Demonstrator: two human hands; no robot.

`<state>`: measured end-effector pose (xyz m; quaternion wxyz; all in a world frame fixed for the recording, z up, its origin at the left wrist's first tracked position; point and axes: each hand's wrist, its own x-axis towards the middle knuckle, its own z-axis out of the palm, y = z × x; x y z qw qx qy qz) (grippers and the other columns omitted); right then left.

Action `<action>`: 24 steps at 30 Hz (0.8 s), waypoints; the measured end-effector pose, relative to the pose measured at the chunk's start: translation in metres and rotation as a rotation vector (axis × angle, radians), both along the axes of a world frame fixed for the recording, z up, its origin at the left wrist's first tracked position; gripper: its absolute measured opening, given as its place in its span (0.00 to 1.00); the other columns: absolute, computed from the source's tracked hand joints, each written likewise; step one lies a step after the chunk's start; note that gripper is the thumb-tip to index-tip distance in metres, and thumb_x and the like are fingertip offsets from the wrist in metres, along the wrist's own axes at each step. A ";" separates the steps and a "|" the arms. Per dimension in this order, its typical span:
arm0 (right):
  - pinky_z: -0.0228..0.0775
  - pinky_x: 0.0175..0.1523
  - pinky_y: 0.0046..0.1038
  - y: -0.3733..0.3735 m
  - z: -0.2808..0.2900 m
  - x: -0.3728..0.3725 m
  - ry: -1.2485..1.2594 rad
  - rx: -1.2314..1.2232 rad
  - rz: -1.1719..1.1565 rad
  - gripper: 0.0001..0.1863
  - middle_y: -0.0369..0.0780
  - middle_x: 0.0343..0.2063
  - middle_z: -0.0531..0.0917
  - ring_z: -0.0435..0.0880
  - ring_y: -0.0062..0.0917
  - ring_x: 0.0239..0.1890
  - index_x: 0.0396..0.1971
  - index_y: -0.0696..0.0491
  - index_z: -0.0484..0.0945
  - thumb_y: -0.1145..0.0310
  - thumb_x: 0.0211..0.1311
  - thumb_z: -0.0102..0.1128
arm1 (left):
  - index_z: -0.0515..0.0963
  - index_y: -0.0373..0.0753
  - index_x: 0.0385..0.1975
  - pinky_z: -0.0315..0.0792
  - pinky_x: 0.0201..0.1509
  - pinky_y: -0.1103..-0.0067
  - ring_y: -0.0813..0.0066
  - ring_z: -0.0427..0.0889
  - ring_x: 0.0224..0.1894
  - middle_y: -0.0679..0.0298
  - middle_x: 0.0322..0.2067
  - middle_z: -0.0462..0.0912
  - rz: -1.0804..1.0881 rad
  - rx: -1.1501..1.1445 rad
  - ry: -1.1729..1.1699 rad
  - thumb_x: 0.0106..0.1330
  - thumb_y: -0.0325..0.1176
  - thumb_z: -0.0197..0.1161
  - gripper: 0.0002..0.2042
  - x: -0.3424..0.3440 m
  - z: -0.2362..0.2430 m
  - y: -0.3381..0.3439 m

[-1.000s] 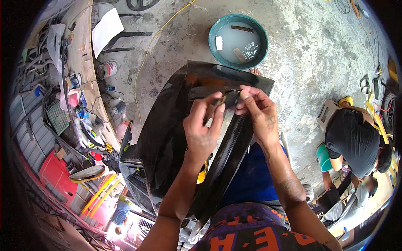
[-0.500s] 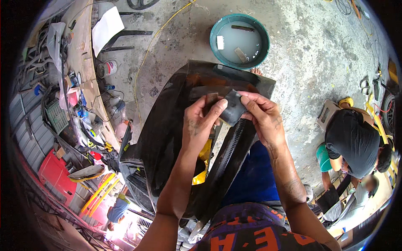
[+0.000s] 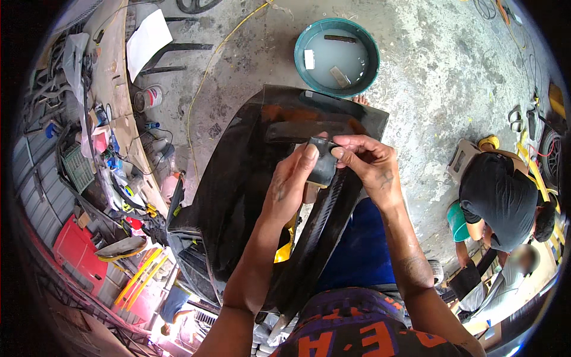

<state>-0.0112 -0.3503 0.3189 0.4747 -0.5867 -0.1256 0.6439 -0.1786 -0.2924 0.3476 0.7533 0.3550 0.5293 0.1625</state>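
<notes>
Over a glossy black car body panel, both my hands pinch a small dark grey sheet that looks like sandpaper. My left hand presses its thumb on the sheet's left side. A brownish flat block shows just beneath the sheet, by my left fingers. At the sheet's upper right edge, my right hand grips with thumb and forefinger. Below the hands runs a black strip with a woven carbon-like pattern. My fingers behind the sheet are partly hidden.
Beyond the panel stands a green tub of cloudy water holding several small blocks. A yellow hose crosses the concrete floor. Two people work at the right, one in a black shirt. Cluttered parts line the left; another person is lower left.
The sheet has turned more upright and lies closer against my left hand. The brownish block has moved from above my left fingers to below the sheet.
</notes>
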 end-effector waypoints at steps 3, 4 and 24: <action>0.78 0.40 0.20 0.002 0.000 0.001 -0.033 0.047 0.023 0.09 0.37 0.38 0.88 0.83 0.16 0.34 0.44 0.59 0.86 0.76 0.64 0.68 | 0.77 0.33 0.59 0.73 0.53 0.81 0.79 0.81 0.49 0.61 0.46 0.84 0.136 -0.121 -0.091 0.81 0.45 0.49 0.22 0.000 0.002 -0.005; 0.78 0.39 0.20 0.002 0.000 0.001 -0.076 0.080 0.037 0.09 0.36 0.37 0.87 0.83 0.15 0.33 0.43 0.58 0.87 0.76 0.64 0.68 | 0.78 0.32 0.57 0.74 0.52 0.81 0.79 0.82 0.48 0.61 0.45 0.84 0.178 -0.161 -0.092 0.81 0.46 0.49 0.22 0.000 0.002 -0.007; 0.72 0.28 0.18 0.010 0.009 -0.009 -0.302 -0.004 -0.097 0.07 0.35 0.24 0.81 0.78 0.12 0.23 0.41 0.58 0.83 0.77 0.63 0.68 | 0.78 0.33 0.52 0.76 0.43 0.77 0.78 0.81 0.38 0.64 0.40 0.83 0.296 -0.154 -0.218 0.80 0.43 0.52 0.17 0.016 0.001 -0.008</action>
